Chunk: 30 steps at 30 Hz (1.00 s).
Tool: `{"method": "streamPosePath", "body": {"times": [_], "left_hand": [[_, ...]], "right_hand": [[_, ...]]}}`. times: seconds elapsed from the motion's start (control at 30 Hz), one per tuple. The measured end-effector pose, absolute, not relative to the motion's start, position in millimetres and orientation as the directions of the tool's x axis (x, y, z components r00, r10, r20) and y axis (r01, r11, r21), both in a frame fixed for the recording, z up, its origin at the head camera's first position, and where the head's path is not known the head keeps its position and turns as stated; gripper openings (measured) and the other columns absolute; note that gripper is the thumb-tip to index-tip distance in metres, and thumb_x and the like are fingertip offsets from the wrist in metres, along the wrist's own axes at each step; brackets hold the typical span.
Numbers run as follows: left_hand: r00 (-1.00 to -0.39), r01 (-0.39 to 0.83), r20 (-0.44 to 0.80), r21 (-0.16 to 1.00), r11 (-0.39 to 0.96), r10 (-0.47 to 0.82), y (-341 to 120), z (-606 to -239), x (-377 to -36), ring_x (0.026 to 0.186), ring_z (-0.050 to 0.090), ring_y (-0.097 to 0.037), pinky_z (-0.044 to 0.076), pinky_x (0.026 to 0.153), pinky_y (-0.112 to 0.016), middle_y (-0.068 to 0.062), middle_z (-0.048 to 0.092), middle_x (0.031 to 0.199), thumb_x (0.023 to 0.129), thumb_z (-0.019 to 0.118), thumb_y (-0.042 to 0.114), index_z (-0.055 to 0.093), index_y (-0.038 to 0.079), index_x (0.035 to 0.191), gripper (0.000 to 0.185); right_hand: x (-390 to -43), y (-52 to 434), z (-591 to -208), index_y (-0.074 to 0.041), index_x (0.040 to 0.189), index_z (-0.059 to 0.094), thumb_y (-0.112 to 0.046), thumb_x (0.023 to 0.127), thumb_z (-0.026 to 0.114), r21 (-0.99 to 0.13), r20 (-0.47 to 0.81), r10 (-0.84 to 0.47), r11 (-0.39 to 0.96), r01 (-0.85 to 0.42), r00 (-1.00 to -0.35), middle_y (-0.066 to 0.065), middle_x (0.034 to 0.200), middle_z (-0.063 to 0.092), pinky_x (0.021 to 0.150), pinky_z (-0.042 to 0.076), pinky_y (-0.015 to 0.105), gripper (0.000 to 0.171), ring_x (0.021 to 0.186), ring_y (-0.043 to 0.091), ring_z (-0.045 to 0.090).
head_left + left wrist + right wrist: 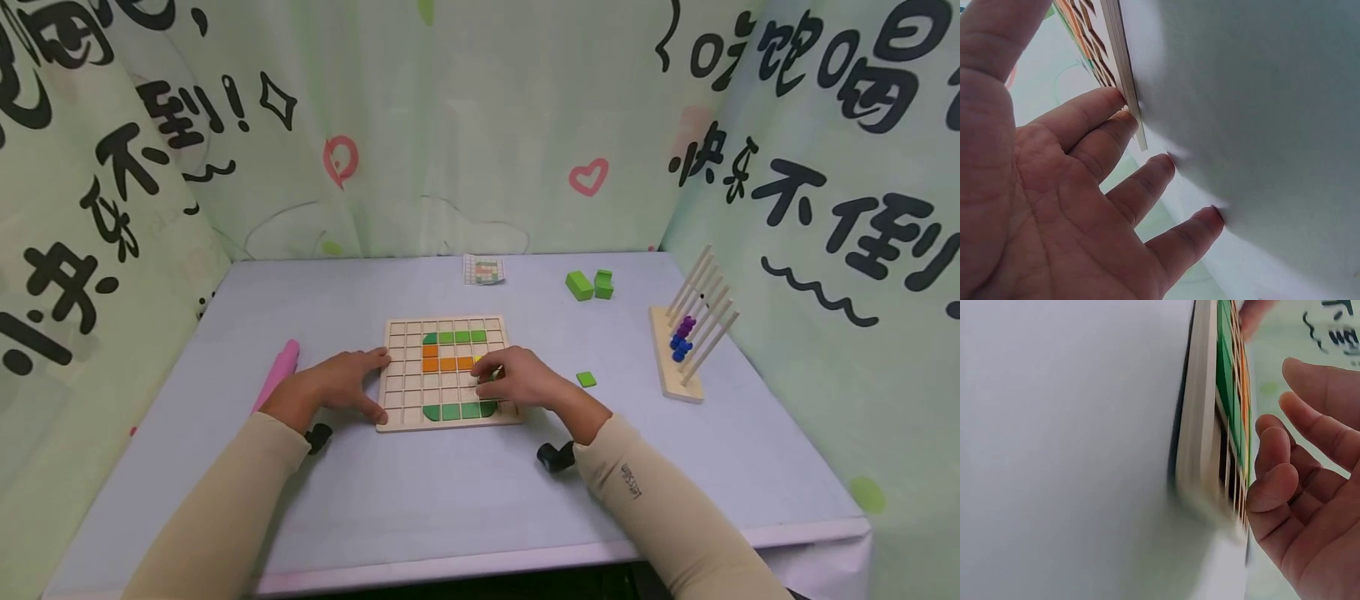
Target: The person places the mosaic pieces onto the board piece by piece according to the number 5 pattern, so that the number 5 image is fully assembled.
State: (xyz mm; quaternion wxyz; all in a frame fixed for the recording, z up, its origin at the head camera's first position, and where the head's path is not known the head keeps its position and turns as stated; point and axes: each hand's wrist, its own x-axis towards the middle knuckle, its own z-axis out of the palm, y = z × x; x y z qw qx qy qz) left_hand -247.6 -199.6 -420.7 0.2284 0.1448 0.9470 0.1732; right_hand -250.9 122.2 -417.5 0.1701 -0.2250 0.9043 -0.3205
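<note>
A wooden grid board [401, 375] lies flat in the middle of the blue table [450, 483]. It holds green tiles [459, 337] in a top row, orange tiles [447, 363] in the middle and green tiles [457, 411] along the bottom. My left hand [375, 383] rests open on the table, its fingertips [1119, 100] against the board's left edge [1125, 75]. My right hand [487, 375] hovers over the board's right part with loosely curled fingers [1279, 481]. Its index tip touches a yellow tile [480, 359] that is mostly hidden. The board's rim [1200, 425] fills the right wrist view.
A loose green tile [586, 379] lies right of the board, and two green blocks [589, 284] sit further back. A wooden rod stand [678, 367] with blue and purple beads is at the right. A pattern card [483, 270] lies behind the board and a pink object [277, 375] to the left.
</note>
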Motion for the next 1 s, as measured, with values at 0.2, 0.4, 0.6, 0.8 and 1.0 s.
{"method": "streamPosePath", "body": {"times": [0.2, 0.4, 0.6, 0.8, 1.0], "left_hand": [[-0.849, 0.202, -0.385, 0.396, 0.896, 0.361, -199, -422, -247, 0.156, 0.025, -0.042, 0.028, 0.125, -0.058, -0.012, 0.024, 0.173, 0.075, 0.093, 0.044, 0.034, 0.012, 0.163, 0.111], [-0.852, 0.213, -0.378, 0.381, 0.900, 0.362, -199, -422, -248, 0.157, 0.025, -0.042, 0.028, 0.125, -0.058, -0.011, 0.024, 0.173, 0.076, 0.092, 0.045, 0.034, 0.011, 0.163, 0.110], [-0.851, 0.201, -0.384, 0.393, 0.897, 0.359, -200, -422, -248, 0.157, 0.023, -0.042, 0.027, 0.126, -0.058, -0.012, 0.023, 0.173, 0.075, 0.093, 0.046, 0.034, 0.011, 0.163, 0.111], [-0.851, 0.197, -0.384, 0.400, 0.895, 0.359, -200, -423, -249, 0.157, 0.023, -0.042, 0.026, 0.126, -0.058, -0.012, 0.023, 0.173, 0.074, 0.093, 0.045, 0.035, 0.012, 0.163, 0.111], [-0.854, 0.195, -0.381, 0.398, 0.896, 0.355, -200, -424, -250, 0.157, 0.023, -0.042, 0.027, 0.126, -0.058, -0.012, 0.023, 0.173, 0.074, 0.093, 0.044, 0.035, 0.012, 0.163, 0.111]], "right_hand": [[-253, 164, -416, -0.010, 0.121, 0.073, -0.021, 0.094, 0.074, -0.634, -0.180, -0.409, 0.743, -0.212, -0.895, 0.004, 0.111, 0.071, 0.073, 0.053, 0.030, 0.028, 0.095, 0.020, 0.064], [-257, 206, -416, -0.008, 0.125, 0.072, -0.020, 0.096, 0.073, -0.588, -0.185, -0.303, 0.796, -0.142, -0.935, 0.011, 0.120, 0.070, 0.078, 0.053, 0.032, 0.032, 0.100, 0.026, 0.063], [-258, 236, -422, -0.005, 0.126, 0.072, -0.018, 0.096, 0.072, -0.543, -0.180, -0.257, 0.831, -0.122, -0.949, 0.016, 0.126, 0.069, 0.091, 0.055, 0.043, 0.032, 0.109, 0.032, 0.062], [-257, 251, -423, -0.001, 0.125, 0.072, -0.014, 0.093, 0.074, -0.474, -0.165, -0.246, 0.869, -0.142, -0.955, 0.021, 0.128, 0.069, 0.109, 0.045, 0.058, 0.035, 0.126, 0.042, 0.057], [-257, 257, -420, 0.002, 0.125, 0.072, -0.010, 0.091, 0.074, -0.423, -0.175, -0.249, 0.893, -0.156, -0.952, 0.024, 0.128, 0.068, 0.111, 0.043, 0.060, 0.036, 0.130, 0.046, 0.055]]}}
